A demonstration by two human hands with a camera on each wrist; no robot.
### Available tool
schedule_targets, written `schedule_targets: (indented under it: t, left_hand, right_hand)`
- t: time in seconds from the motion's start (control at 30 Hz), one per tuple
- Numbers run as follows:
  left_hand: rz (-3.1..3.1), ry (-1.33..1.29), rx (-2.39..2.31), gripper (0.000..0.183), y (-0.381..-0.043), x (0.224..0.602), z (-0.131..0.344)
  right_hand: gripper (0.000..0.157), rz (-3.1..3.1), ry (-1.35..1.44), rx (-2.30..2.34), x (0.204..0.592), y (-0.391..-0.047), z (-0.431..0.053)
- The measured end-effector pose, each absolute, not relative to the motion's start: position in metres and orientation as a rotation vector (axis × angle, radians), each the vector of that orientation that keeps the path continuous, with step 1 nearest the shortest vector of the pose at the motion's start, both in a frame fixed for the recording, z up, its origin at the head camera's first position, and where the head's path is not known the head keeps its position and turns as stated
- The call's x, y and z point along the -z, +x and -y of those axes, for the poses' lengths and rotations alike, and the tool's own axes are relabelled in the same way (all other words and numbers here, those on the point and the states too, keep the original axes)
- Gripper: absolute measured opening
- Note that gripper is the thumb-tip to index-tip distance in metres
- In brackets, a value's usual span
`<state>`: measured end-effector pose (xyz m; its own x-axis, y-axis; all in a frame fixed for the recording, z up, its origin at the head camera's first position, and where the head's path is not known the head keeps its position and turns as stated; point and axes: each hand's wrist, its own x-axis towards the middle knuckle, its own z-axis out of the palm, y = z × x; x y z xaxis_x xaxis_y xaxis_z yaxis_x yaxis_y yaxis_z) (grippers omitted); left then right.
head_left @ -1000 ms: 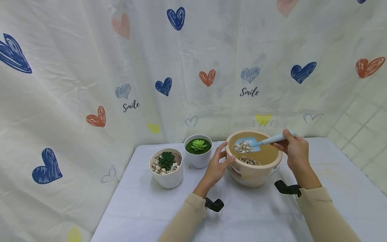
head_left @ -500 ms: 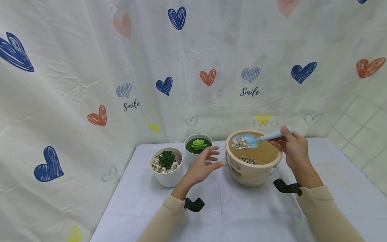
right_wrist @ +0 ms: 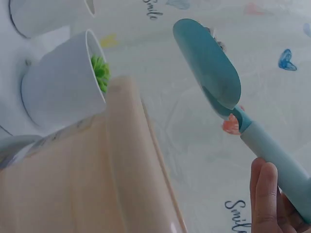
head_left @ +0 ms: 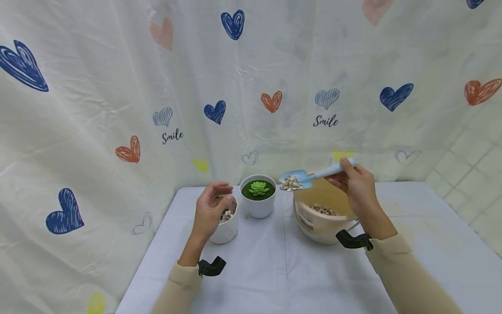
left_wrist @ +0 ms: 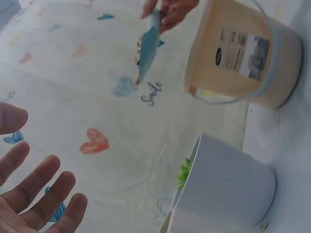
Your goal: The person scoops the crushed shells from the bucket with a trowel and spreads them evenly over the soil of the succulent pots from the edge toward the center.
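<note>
My right hand (head_left: 357, 187) grips the pale blue handle of a small hand trowel (head_left: 301, 178), held above the left rim of a beige bucket (head_left: 325, 226). A heap of small light stones (head_left: 291, 183) lies in its scoop. More gravel (head_left: 323, 209) shows at the bottom of the bucket. My left hand (head_left: 209, 213), fingers spread and relaxed, holds nothing; in the head view it overlaps the white pot (head_left: 226, 231) on the left and hides most of its dark green succulent. In the left wrist view, the trowel (left_wrist: 148, 51) is seen from the side with stones along its edge.
A second white pot (head_left: 260, 208) with a bright green succulent (head_left: 259, 188) stands between the left pot and the bucket. Behind the white-covered table (head_left: 251, 279) hangs a curtain (head_left: 290, 65) printed with hearts.
My left hand has let go of the bucket rim and moved left to the left pot. My right hand has carried the loaded trowel up and left, out of the bucket.
</note>
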<state>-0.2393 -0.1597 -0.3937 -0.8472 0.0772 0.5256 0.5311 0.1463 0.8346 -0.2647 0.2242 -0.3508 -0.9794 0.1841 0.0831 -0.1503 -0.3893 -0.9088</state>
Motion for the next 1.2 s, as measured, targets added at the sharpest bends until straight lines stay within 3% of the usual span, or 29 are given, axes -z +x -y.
schedule_targets:
  t: [0.3, 0.6, 0.93, 1.2]
  left_hand:
    - [2.108, -0.298, 1.544, 0.038, -0.243, 0.403, 0.214]
    - [2.449, -0.146, 1.484, 0.078, -0.251, 0.442, 0.238]
    - [2.574, -0.079, 1.500, 0.121, -0.255, 0.473, 0.237]
    - [2.593, -0.038, 1.463, 0.130, -0.257, 0.478, 0.230]
  right_hand:
    - [0.040, 1.693, -0.053, -2.445, 0.354, -0.274, -0.186]
    - [0.032, 1.833, -0.087, -2.388, 0.365, -0.284, -0.144]
    - [0.037, 1.862, -0.042, -2.351, 0.372, -0.290, -0.105]
    - [0.041, 1.948, -0.038, -2.241, 0.376, -0.292, -0.091]
